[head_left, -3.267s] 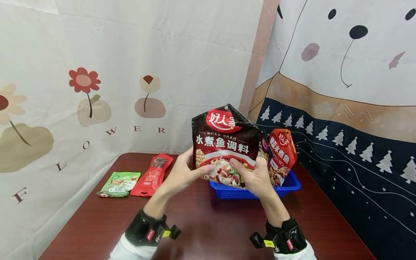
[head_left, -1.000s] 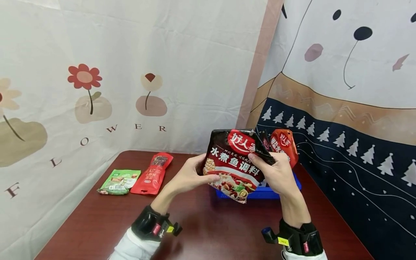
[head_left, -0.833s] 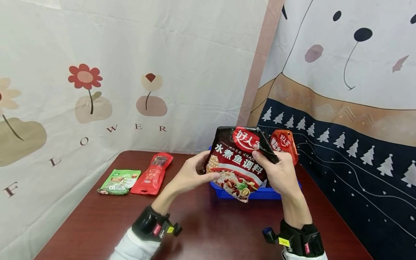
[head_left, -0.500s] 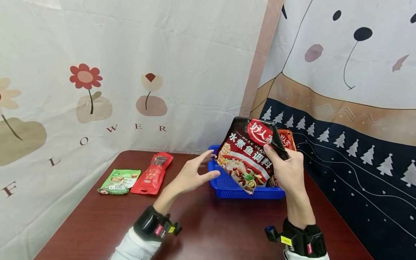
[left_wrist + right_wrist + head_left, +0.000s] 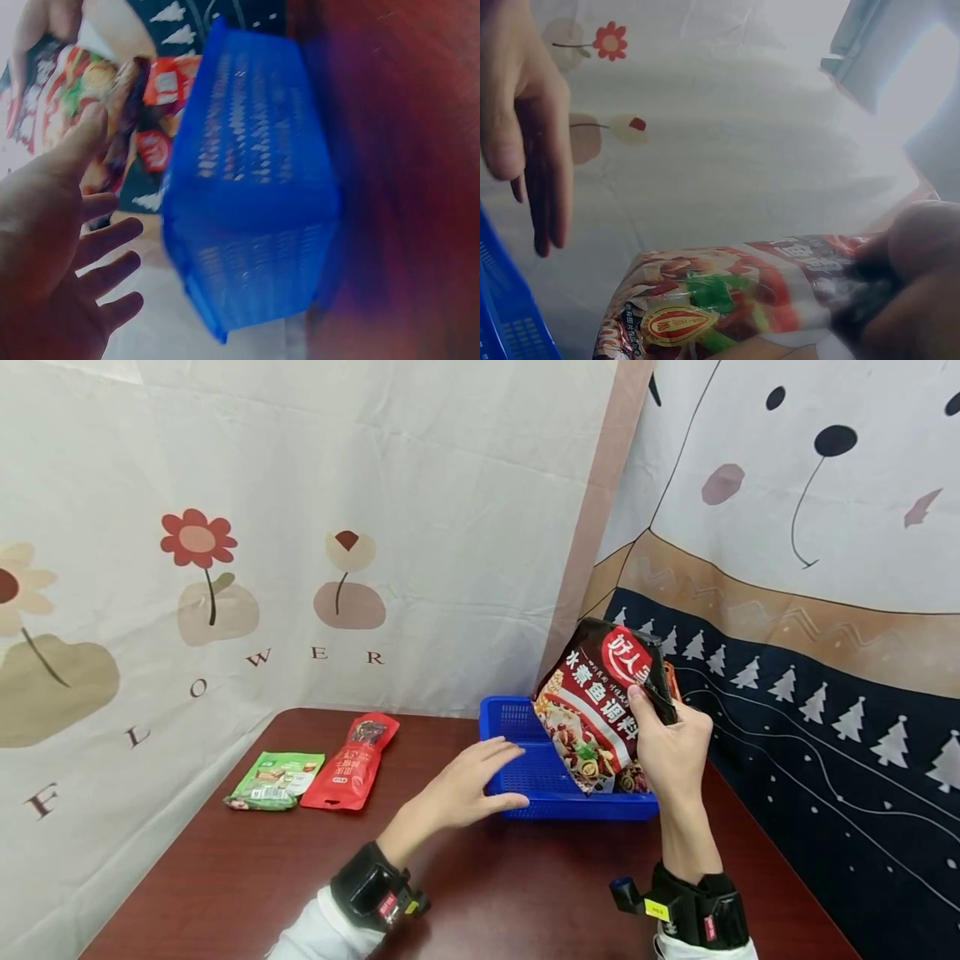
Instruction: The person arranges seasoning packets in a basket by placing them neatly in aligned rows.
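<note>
Up at the right side of the table, the person's right hand (image 5: 670, 747) grips a dark red seasoning packet (image 5: 600, 702) by its right edge, thumb across the printed front and fingers curled behind. The packet is tilted, its top corner leaning toward the wall hanging, its lower end dipping inside the right half of a blue basket (image 5: 525, 793). An orange-red packet (image 5: 669, 675) peeks out just behind it, mostly hidden.

The left hand (image 5: 468, 785) holds nothing. Its fingers are straight and loosely spread, reaching over the basket's near-left corner; the thumb lies along the near rim, though whether it actually presses the plastic cannot be told. In the left wrist view the same open palm (image 5: 52, 255) hovers beside the basket's mesh wall (image 5: 247, 210), with the packet (image 5: 71, 97) beyond the fingertips, blurred.

The left half of the basket shows bare mesh floor, leaving room beside the packet. The basket sits near the back right of the dark wooden table (image 5: 487, 893), close to the far edge, with open tabletop in front and to its left.

Well apart on the left, a red pouch (image 5: 352, 762) and a green packet (image 5: 276, 781) lie flat, just beside each other.
</note>
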A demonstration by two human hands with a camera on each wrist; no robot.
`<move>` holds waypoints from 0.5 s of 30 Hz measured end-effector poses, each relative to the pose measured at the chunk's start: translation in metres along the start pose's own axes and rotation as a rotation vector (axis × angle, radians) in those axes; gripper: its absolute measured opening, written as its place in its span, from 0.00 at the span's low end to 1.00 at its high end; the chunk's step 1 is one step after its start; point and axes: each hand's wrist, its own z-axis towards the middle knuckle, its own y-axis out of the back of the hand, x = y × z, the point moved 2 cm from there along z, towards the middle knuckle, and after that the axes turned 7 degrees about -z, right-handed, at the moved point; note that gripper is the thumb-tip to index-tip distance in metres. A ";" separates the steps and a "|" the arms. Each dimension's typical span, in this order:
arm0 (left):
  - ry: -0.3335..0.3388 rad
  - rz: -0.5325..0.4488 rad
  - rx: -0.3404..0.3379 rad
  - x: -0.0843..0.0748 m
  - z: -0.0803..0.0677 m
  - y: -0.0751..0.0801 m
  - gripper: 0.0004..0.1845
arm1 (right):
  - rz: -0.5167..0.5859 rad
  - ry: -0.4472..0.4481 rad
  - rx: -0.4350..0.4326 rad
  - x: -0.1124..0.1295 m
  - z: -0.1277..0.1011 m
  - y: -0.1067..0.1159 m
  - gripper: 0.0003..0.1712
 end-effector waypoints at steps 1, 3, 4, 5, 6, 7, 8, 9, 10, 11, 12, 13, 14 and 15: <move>-0.017 0.022 0.017 -0.001 0.000 -0.004 0.39 | -0.009 0.001 -0.004 -0.001 0.000 0.000 0.23; -0.036 0.055 0.045 -0.003 -0.001 -0.010 0.36 | -0.026 0.009 -0.014 -0.001 0.000 -0.001 0.24; -0.042 0.067 0.056 -0.004 -0.002 -0.014 0.34 | -0.035 0.012 -0.020 -0.001 0.000 -0.001 0.25; -0.045 0.080 0.066 -0.004 -0.002 -0.017 0.33 | -0.039 0.018 -0.024 -0.001 0.000 -0.001 0.26; -0.046 0.094 0.078 -0.004 -0.002 -0.019 0.31 | -0.042 0.020 -0.027 -0.001 0.000 -0.001 0.26; -0.042 0.115 0.092 -0.004 -0.003 -0.022 0.30 | -0.043 0.019 -0.028 -0.001 0.000 -0.001 0.26; -0.041 0.137 0.103 -0.004 -0.004 -0.025 0.29 | -0.042 0.018 -0.029 0.000 0.000 -0.001 0.26; -0.041 0.164 0.109 -0.004 -0.004 -0.028 0.28 | -0.042 0.016 -0.030 0.000 0.000 -0.001 0.26; -0.038 0.183 0.118 -0.003 -0.005 -0.031 0.27 | -0.040 0.012 -0.030 0.000 0.000 -0.001 0.25; -0.034 0.201 0.126 -0.003 -0.005 -0.033 0.26 | -0.039 0.009 -0.029 0.000 0.000 -0.001 0.25; -0.033 0.220 0.130 -0.002 -0.005 -0.034 0.25 | -0.041 0.005 -0.029 0.000 0.000 -0.002 0.24; -0.035 0.235 0.129 -0.003 -0.006 -0.036 0.24 | -0.038 0.006 -0.030 0.000 0.000 -0.001 0.24; -0.038 0.244 0.126 -0.003 -0.006 -0.037 0.22 | -0.038 0.008 -0.033 0.000 0.000 -0.001 0.24; -0.041 0.251 0.122 -0.003 -0.006 -0.038 0.22 | -0.039 0.009 -0.036 -0.001 0.000 -0.001 0.24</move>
